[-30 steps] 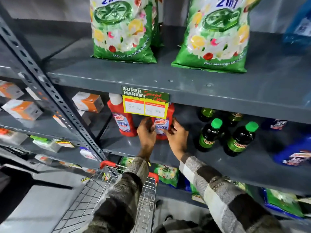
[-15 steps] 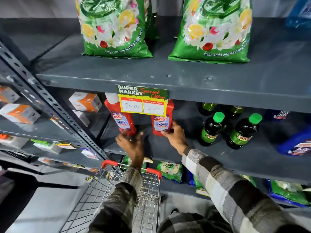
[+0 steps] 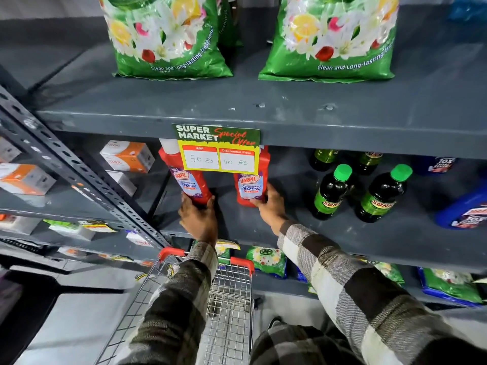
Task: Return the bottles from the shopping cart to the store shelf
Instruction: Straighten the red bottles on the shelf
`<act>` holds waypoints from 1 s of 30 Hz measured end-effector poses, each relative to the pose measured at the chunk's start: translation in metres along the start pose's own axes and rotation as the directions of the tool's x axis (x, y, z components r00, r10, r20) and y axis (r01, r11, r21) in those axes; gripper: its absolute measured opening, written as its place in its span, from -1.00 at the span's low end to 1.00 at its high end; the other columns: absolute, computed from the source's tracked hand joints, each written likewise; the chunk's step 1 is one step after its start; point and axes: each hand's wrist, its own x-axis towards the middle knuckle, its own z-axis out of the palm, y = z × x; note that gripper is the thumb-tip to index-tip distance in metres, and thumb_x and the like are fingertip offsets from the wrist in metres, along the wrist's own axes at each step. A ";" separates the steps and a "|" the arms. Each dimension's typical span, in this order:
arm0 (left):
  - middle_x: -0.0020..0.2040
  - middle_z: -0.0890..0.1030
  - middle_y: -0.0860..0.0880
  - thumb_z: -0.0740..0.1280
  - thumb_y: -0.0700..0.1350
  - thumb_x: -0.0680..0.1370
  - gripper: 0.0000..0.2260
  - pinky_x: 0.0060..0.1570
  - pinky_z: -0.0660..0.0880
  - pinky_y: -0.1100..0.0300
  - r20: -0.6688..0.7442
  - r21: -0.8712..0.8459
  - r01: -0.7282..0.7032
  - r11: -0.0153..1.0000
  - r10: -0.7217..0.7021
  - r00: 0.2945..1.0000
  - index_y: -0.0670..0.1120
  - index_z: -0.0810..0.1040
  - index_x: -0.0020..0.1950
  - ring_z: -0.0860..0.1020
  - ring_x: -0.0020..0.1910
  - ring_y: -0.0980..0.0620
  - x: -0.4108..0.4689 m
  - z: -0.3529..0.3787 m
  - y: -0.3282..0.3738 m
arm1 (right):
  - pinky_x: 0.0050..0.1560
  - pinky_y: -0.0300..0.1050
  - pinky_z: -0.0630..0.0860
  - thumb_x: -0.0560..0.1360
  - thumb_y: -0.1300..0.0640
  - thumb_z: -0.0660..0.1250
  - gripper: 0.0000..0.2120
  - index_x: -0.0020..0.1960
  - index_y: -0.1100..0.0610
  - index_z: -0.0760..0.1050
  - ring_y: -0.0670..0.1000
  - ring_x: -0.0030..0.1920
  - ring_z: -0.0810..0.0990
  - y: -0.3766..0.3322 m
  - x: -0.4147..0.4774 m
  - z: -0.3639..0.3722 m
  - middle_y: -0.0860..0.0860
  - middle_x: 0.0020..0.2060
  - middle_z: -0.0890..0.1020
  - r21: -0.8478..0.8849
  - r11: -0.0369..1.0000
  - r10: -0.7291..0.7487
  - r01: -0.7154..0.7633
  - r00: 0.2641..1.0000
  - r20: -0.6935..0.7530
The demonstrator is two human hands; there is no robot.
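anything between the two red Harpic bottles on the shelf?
Head view: nothing stands between the left red bottle and the right red bottle, only bare grey shelf. Offer tag hangs in front, higher up.

The grey metal store shelf (image 3: 290, 111) wears matt paint, chipped in spots near its front edge. On it, 2 green plastic detergent bags (image 3: 168, 40) are glossy and crinkled. The left red plastic bottle (image 3: 193, 184) and the right red plastic bottle (image 3: 249, 188) look smooth and shiny, with glossy labels. The printed price card (image 3: 216, 148) is smooth paper. The dark green bottles (image 3: 332, 191) gleam. The silver wire shopping cart (image 3: 229, 299) is bright metal; the checked sleeves (image 3: 342, 280) are soft woven cloth.
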 end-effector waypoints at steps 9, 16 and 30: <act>0.42 0.40 -0.26 0.52 0.14 0.36 -0.14 0.31 0.35 -0.28 0.003 0.020 0.032 0.999 -0.033 0.999 -0.20 0.21 0.49 0.35 0.38 -0.28 -0.001 0.003 0.001 | 0.24 -0.02 0.52 0.38 0.30 0.48 -0.31 0.43 0.12 0.30 0.05 0.23 0.54 0.009 -0.007 -0.010 0.07 0.23 0.57 -0.023 0.998 0.062 -0.060 0.994 0.089; 0.22 0.42 -0.28 0.48 0.07 0.44 -0.49 0.23 0.33 -0.14 0.078 -0.154 -0.126 0.980 0.139 0.987 -0.17 0.42 0.23 0.36 0.23 -0.22 -0.124 0.023 0.031 | -0.07 -0.48 0.48 0.35 0.25 0.52 -0.62 0.14 0.13 0.56 -0.07 -0.09 0.63 0.067 -0.053 -0.081 0.04 -0.06 0.67 -0.067 0.997 -0.040 0.040 0.999 0.003; 0.24 0.38 -0.06 0.59 0.03 0.30 -0.24 0.30 0.29 0.25 0.558 -0.306 -0.201 0.931 0.346 0.754 -0.11 0.32 0.39 0.38 0.24 0.04 -0.192 0.126 0.110 | 0.10 -0.01 0.47 0.17 0.10 0.62 -0.39 0.11 0.11 0.39 0.06 0.00 0.52 0.111 -0.056 -0.224 0.09 -0.02 0.50 0.024 0.998 0.060 -0.058 0.783 -0.619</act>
